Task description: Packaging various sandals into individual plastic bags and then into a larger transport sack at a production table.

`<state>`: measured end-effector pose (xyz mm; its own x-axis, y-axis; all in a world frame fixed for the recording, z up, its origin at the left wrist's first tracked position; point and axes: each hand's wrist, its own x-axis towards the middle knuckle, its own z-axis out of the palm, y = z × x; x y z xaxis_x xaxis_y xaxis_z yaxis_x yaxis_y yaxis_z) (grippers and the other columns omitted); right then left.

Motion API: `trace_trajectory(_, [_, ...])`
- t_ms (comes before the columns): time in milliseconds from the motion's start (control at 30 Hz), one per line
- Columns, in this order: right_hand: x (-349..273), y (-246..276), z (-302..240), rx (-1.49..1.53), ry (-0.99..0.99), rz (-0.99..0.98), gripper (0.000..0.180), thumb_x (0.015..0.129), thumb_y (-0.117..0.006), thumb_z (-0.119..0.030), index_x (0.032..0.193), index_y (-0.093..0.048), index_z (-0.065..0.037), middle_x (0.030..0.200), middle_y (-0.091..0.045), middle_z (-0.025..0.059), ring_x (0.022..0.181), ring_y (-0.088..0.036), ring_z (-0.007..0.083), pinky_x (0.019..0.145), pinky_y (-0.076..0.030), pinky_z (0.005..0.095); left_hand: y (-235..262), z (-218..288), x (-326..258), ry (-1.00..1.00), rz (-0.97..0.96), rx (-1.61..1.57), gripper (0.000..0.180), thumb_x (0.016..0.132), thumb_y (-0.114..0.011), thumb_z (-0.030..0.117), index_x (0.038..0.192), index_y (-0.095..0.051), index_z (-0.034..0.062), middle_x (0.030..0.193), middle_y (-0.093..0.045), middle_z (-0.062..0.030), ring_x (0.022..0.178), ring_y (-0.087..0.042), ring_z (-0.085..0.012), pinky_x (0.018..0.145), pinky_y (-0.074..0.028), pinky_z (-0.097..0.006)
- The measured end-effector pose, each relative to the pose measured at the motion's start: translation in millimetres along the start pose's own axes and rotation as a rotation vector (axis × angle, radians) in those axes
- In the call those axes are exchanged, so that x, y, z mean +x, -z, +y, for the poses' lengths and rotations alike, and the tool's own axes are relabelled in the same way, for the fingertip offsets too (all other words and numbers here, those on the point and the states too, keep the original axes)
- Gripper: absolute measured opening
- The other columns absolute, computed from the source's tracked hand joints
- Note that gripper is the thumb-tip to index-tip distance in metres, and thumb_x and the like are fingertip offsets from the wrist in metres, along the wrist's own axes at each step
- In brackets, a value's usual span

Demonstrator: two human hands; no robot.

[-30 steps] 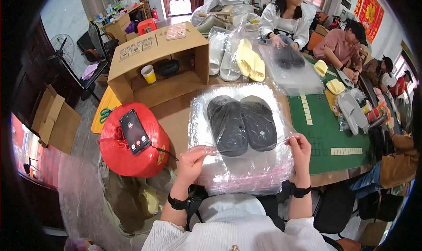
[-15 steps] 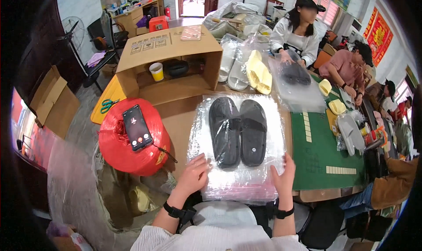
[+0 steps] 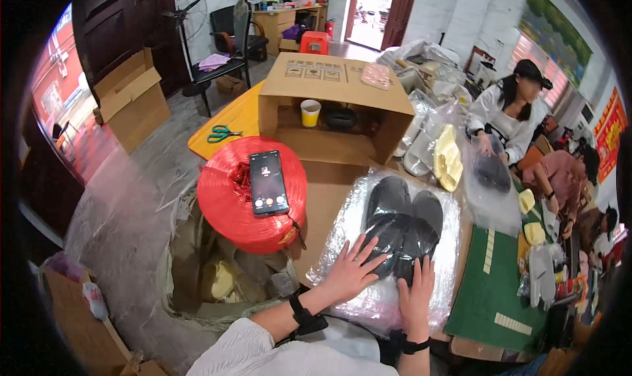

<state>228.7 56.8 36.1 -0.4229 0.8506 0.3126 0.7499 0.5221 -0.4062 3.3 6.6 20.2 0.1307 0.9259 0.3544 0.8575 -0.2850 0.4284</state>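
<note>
A pair of black slide slippers [image 3: 390,208] lies side by side inside a clear plastic bag [image 3: 342,228], which rests on a stack of similar bags. My left hand [image 3: 353,271] lies spread over the lower left part of the slippers, fingers apart on the plastic. Flat at their lower right end is my right hand [image 3: 417,296], its fingers stretched out and pointing away from me. Neither hand grips anything. Each wrist wears a black strap.
A phone [image 3: 268,182] lies on a big red roll of plastic twine [image 3: 217,198]. Behind stands an open cardboard box [image 3: 329,149] with a yellow cup [image 3: 310,113]. Green scissors [image 3: 224,134] lie at left. Bagged slippers and a green mat [image 3: 477,294] are at right, with people beyond.
Both hands have moved from the bag's lower edges onto the slippers, with fingers laid on the plastic. The view has swung left, so the scene sits further right.
</note>
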Motion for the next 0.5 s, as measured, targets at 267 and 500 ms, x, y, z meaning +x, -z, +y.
trace_trajectory(267, [1, -6, 2, 0.007, -0.049, -0.057, 0.064, 0.095, -0.061, -0.03, 0.149, -0.04, -0.003, 0.161, -0.028, 0.0219, 0.147, -0.023, 0.0474, 0.12, -0.021, 0.0574, -12, -9, -2, 0.038, -0.024, -0.023, 0.06, 0.098, -0.056, 0.042, 0.154, -0.04, 0.0257, 0.168, -0.013, -0.0113, 0.152, -0.014, -0.0424, 0.118, -0.022, -0.063])
trace_trajectory(500, [-5, -13, 7, 0.003, -0.043, -0.028, 0.064, 0.096, -0.059, -0.032, 0.149, -0.041, -0.003, 0.161, -0.028, 0.0231, 0.147, -0.023, 0.049, 0.119, -0.021, 0.0579, -10, -7, -4, 0.035, -0.026, -0.044, 0.062, 0.097, -0.058, 0.04, 0.154, -0.039, 0.0244, 0.168, -0.014, -0.0113, 0.152, -0.016, -0.0428, 0.118, -0.022, -0.062])
